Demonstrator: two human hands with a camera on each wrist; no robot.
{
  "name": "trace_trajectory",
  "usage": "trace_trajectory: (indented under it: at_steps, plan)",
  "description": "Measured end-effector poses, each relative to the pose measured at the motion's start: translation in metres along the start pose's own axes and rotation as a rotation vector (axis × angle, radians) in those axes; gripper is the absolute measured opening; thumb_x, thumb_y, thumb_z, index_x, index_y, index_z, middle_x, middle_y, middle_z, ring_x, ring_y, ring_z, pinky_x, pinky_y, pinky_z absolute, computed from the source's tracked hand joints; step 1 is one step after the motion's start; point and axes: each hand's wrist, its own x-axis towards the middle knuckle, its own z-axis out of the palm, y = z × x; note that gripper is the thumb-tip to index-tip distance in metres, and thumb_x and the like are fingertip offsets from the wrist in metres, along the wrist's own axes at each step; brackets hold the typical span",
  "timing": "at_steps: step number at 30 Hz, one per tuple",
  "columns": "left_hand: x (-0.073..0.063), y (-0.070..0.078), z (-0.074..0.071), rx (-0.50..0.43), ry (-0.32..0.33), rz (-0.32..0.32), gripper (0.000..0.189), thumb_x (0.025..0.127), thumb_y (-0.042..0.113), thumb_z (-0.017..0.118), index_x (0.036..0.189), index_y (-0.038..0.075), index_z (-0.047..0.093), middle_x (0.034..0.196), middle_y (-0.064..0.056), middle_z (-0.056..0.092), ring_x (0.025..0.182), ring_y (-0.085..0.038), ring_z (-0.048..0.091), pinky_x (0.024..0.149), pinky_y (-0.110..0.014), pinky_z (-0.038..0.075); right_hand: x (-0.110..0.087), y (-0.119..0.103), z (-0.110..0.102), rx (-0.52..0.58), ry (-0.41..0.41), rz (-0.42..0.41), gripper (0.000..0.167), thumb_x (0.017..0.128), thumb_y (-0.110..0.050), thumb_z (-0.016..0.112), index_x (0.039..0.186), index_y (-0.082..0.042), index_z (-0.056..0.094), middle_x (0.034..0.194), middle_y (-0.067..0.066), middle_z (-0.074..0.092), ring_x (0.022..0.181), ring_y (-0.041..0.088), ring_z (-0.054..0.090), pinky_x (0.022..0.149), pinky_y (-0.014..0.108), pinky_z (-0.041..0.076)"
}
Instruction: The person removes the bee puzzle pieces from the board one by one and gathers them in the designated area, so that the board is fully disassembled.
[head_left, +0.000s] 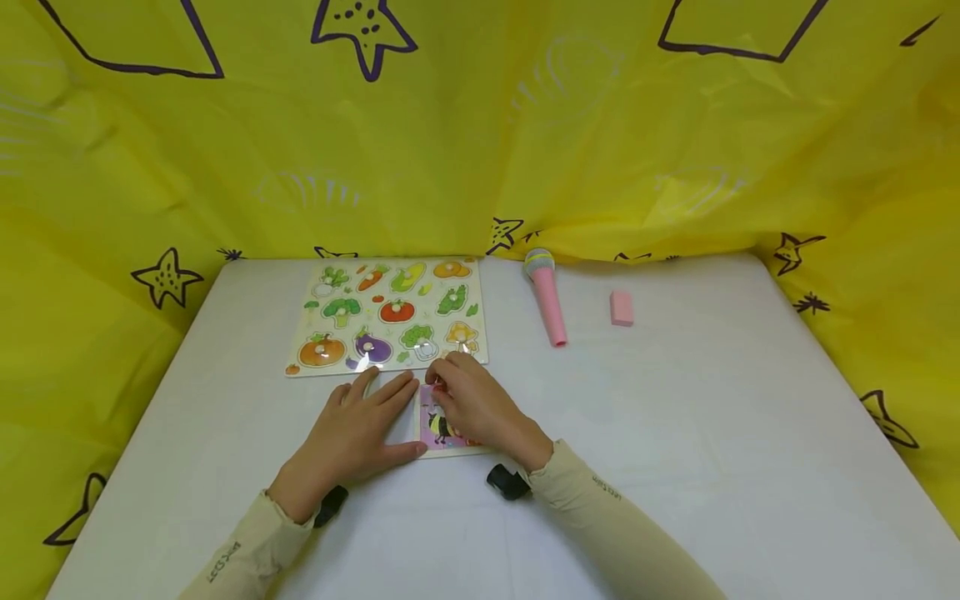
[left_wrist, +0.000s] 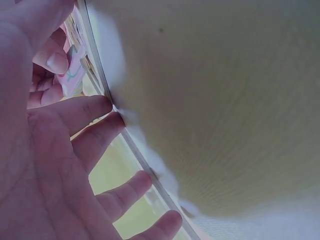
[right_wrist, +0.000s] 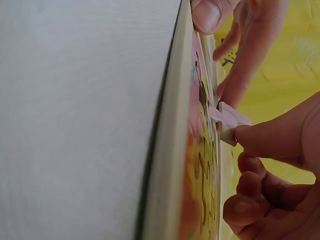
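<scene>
A small jigsaw puzzle (head_left: 440, 427) with a bee picture in a pale frame lies on the white table in the head view. My left hand (head_left: 360, 429) is at its left side, fingers spread and thumb resting on the near-left corner. In the right wrist view that thumb (right_wrist: 207, 17) presses on the frame's edge. Thumb and fingers of my right hand (head_left: 480, 406) pinch a pink puzzle piece (right_wrist: 229, 119) at the puzzle's upper part. The same puzzle piece (left_wrist: 75, 72) shows tilted in the left wrist view. My right hand covers the puzzle's right portion.
A vegetable peg puzzle board (head_left: 356, 293) lies just behind the hands. Farther right are a pink toy microphone (head_left: 548, 300) and a pink block (head_left: 621, 308). Yellow cloth (head_left: 450, 150) with drawn stars hangs along the table's back and sides.
</scene>
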Motion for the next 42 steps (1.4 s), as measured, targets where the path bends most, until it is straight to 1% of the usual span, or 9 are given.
trace_trajectory:
  at_steps: [5, 9, 12, 16, 22, 30, 34, 38, 42]
  plan:
    - [0.000, -0.001, 0.001, -0.003, -0.005, 0.002, 0.085, 0.093, 0.060, 0.075, 0.159, 0.011, 0.053, 0.165, -0.004, 0.048, 0.150, -0.048, 0.036, 0.111, -0.070, 0.036, 0.002, 0.002, 0.001, 0.103, -0.026, 0.015, 0.012, 0.099, 0.004, 0.070, 0.108, -0.004, 0.071, 0.093, 0.004, 0.069, 0.087, 0.020, 0.061, 0.082, 0.035, 0.054]
    - [0.001, -0.001, 0.001, 0.001, -0.005, 0.008, 0.085, 0.093, 0.060, 0.075, 0.159, 0.011, 0.053, 0.165, -0.004, 0.048, 0.150, -0.048, 0.036, 0.111, -0.071, 0.036, 0.002, 0.002, 0.000, 0.196, -0.021, 0.058, 0.012, 0.099, 0.006, 0.068, 0.107, -0.003, 0.071, 0.090, 0.004, 0.069, 0.082, 0.016, 0.061, 0.078, 0.031, 0.053]
    - [0.001, 0.000, 0.000, 0.010, -0.003, 0.014, 0.085, 0.094, 0.061, 0.075, 0.159, 0.011, 0.053, 0.165, -0.004, 0.048, 0.149, -0.047, 0.037, 0.111, -0.070, 0.037, 0.000, 0.003, -0.003, 0.246, -0.014, 0.093, 0.011, 0.100, 0.005, 0.068, 0.106, -0.003, 0.072, 0.088, 0.002, 0.067, 0.080, 0.014, 0.059, 0.076, 0.028, 0.052]
    - [0.002, 0.001, -0.001, 0.017, -0.008, 0.014, 0.086, 0.093, 0.062, 0.075, 0.160, 0.012, 0.053, 0.165, -0.004, 0.048, 0.149, -0.046, 0.038, 0.111, -0.070, 0.037, -0.003, 0.004, -0.009, 0.284, -0.003, 0.109, 0.010, 0.101, 0.005, 0.068, 0.107, -0.003, 0.072, 0.086, 0.001, 0.065, 0.078, 0.014, 0.057, 0.072, 0.027, 0.051]
    - [0.002, 0.002, -0.003, 0.027, -0.006, 0.012, 0.086, 0.092, 0.063, 0.076, 0.158, 0.012, 0.055, 0.163, -0.004, 0.051, 0.147, -0.047, 0.040, 0.111, -0.069, 0.037, -0.010, 0.011, -0.016, 0.304, 0.012, 0.142, 0.010, 0.102, 0.004, 0.068, 0.107, -0.004, 0.072, 0.086, 0.000, 0.064, 0.077, 0.014, 0.056, 0.070, 0.026, 0.049]
    - [0.001, 0.000, -0.003, 0.039, 0.015, 0.021, 0.088, 0.091, 0.064, 0.078, 0.158, 0.012, 0.055, 0.162, -0.005, 0.052, 0.146, -0.047, 0.041, 0.112, -0.070, 0.036, -0.020, 0.021, -0.030, 0.313, 0.030, 0.194, 0.010, 0.103, 0.003, 0.066, 0.110, -0.002, 0.071, 0.092, 0.003, 0.068, 0.081, 0.016, 0.061, 0.074, 0.030, 0.054]
    - [0.002, -0.001, -0.002, 0.025, 0.011, 0.024, 0.090, 0.090, 0.064, 0.078, 0.160, 0.012, 0.053, 0.164, -0.004, 0.049, 0.147, -0.049, 0.040, 0.114, -0.075, 0.029, -0.026, 0.028, -0.037, 0.300, 0.069, 0.209, 0.010, 0.102, 0.004, 0.066, 0.108, -0.002, 0.072, 0.092, 0.004, 0.068, 0.081, 0.017, 0.061, 0.073, 0.031, 0.054]
    - [0.002, -0.002, -0.002, 0.012, -0.014, 0.024, 0.092, 0.090, 0.066, 0.077, 0.161, 0.014, 0.051, 0.166, -0.002, 0.047, 0.148, -0.049, 0.037, 0.115, -0.079, 0.021, -0.033, 0.035, -0.041, 0.276, 0.101, 0.215, 0.011, 0.101, 0.006, 0.067, 0.107, -0.001, 0.072, 0.092, 0.005, 0.069, 0.082, 0.018, 0.060, 0.075, 0.032, 0.053]
    - [0.001, -0.002, -0.002, 0.001, -0.037, 0.019, 0.095, 0.089, 0.069, 0.076, 0.162, 0.014, 0.049, 0.167, -0.001, 0.045, 0.150, -0.049, 0.034, 0.116, -0.080, 0.017, -0.039, 0.041, -0.045, 0.268, 0.114, 0.225, 0.011, 0.100, 0.006, 0.067, 0.108, 0.000, 0.072, 0.092, 0.005, 0.069, 0.084, 0.019, 0.061, 0.076, 0.034, 0.054]
